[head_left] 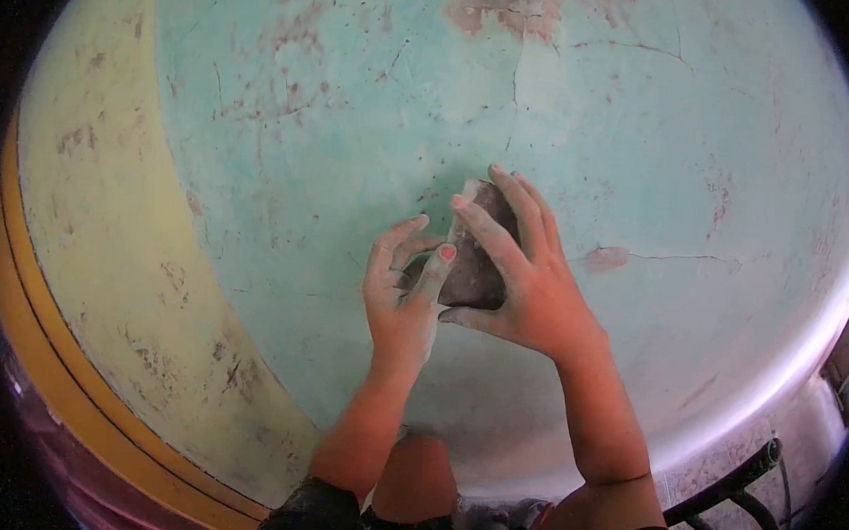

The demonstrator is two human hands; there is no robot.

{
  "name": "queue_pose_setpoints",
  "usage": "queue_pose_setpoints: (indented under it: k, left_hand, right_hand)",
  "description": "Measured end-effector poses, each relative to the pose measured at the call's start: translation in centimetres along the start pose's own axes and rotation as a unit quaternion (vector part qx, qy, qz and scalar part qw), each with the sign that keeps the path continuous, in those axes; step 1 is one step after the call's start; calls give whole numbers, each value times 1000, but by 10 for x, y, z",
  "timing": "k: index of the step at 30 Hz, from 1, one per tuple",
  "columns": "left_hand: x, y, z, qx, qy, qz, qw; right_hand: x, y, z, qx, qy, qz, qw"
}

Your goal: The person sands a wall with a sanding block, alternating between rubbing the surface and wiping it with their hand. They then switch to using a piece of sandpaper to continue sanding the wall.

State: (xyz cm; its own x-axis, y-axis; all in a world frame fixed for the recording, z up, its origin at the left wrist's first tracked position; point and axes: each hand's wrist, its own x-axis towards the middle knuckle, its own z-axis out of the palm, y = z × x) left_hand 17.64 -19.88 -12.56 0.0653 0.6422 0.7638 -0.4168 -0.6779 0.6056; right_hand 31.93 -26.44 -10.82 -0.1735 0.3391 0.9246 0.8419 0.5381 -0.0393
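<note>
Your dark piece (pixel 472 272) sits at mid-view, against or just above the turquoise surface (pixel 656 180), between both hands; contact underneath can't be told. Right hand (pixel 546 303): fingers spread over its upper and right side, thumb along the bottom edge, so it's held. Left hand (pixel 399 297): fingers curled, thumb by the piece's left edge; can't tell if it really pinches. Pale residue on the fingers.

Progress: one view, so no real measure. The piece is in hand at the surface. Cracks and worn spots show around it, incl. a reddish patch (pixel 502 5) up top and a small oval mark (pixel 608 259) right of your right hand. Can't tell which areas are finished.

Edges/room: open surface above and to both sides of your hands. Yellow band (pixel 96 203) off left, then the orange border (pixel 24 314). Below, your knee (pixel 415 473) limits downward room; dark metal tubing (pixel 722 494) sits lower right, well apart from the piece.
</note>
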Motion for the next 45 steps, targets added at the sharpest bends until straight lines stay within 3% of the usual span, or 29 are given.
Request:
queue_pose_setpoints:
  k: [7,9,11,13,15,18,19,21,25,29,31,33,35,37,38,39,41,42,43,45]
  left_hand:
    - [14,7,-7,-3,-61,-33,998]
    - [36,3,-20,203,-82,192,957]
    - [79,6,-42,330,-52,402,852]
    - [133,13,-66,369,-22,526,766]
    - [173,23,-82,434,36,588,682]
    - [194,8,-92,447,71,609,651]
    - [197,5,-96,441,67,611,653]
    - [192,3,-97,474,5,598,647]
    - [195,2,-96,471,52,557,682]
    - [193,1,-94,471,101,527,701]
    - [195,1,-94,468,114,525,701]
    - [204,-3,-95,414,146,527,727]
    - [205,-4,-96,394,148,521,743]
    - [207,0,-100,374,150,517,755]
    - [203,0,-101,379,148,509,758]
    - [200,-1,-98,380,145,501,764]
    - [198,0,-97,365,139,501,772]
    - [199,1,-99,362,129,496,779]
    - [199,1,-101,361,135,501,775]
    - [198,1,-101,351,111,499,784]
  right_hand:
    - [0,10,-1,-28,-4,-13,1000]
    - [-1,14,-4,-46,11,-24,999]
    - [-3,17,-2,-61,9,-22,998]
    - [-5,18,4,-74,4,-27,997]
    - [-4,20,15,-81,8,-39,996]
    - [-10,25,43,-77,23,-83,993]
    - [-11,23,53,-82,25,-79,993]
    - [-11,17,70,-147,-57,-115,981]
    - [40,19,72,-243,-80,-153,955]
    - [124,28,46,-268,126,-155,942]
    - [123,24,63,-306,122,-170,929]
    - [108,13,80,-304,-102,-310,895]
    - [125,12,66,-267,-117,-375,880]
    - [168,28,40,-272,-26,-283,920]
    - [183,26,25,-264,63,-216,938]
    - [186,24,23,-272,64,-222,934]
    - [181,23,32,-321,-20,-290,901]
    - [166,22,41,-323,-122,-342,874]
    - [158,25,47,-336,-221,-424,812]
    - [163,18,39,-221,-281,-444,821]
